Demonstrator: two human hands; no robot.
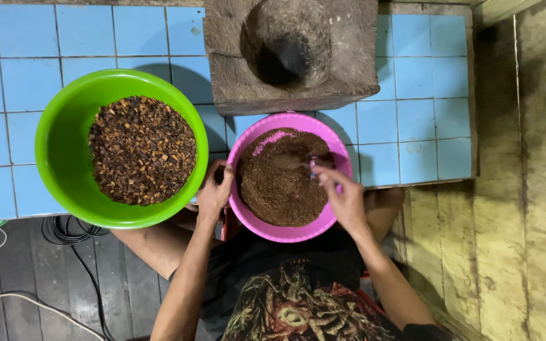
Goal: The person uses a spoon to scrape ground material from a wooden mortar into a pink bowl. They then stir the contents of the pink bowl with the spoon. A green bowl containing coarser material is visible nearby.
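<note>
1. The pink bowl (pixel 335 146) sits at the near edge of the blue tiled platform (pixel 26 95), overhanging your lap, just right of the green bowl (pixel 64 158) and just near the wooden mortar block (pixel 222 76).
2. Your left hand (pixel 214 194) clasps the pink bowl's left rim, fingers curled over the lip, thumb outside. It looks like a steadying hold, not a lift.
3. Your right hand (pixel 347 199) reaches in over the right rim, fingers pinched on a small pinkish-purple scoop (pixel 314 168) or spoon handle. Its working end is buried in the powder, so its shape is unclear.
4. The brown ground powder (pixel 279 183) fills the pink bowl about halfway. Judge it loose and dry: it will shift, spill and dust if the bowl tips.
5. The bowl reads as thin plastic: light, somewhat flexible, smooth at the rim. With its near side off the platform it probably tips easily, so hold it at the rim on opposite sides, or from beneath.
6. The green bowl holds coarse dark brown chips (pixel 141 150), which look hard and dry.
7. The mortar block looks heavy and rough, with a dark hollow (pixel 285 50) in its top.
8. Cables (pixel 64 230) lie on the dark floor, near left.
</note>
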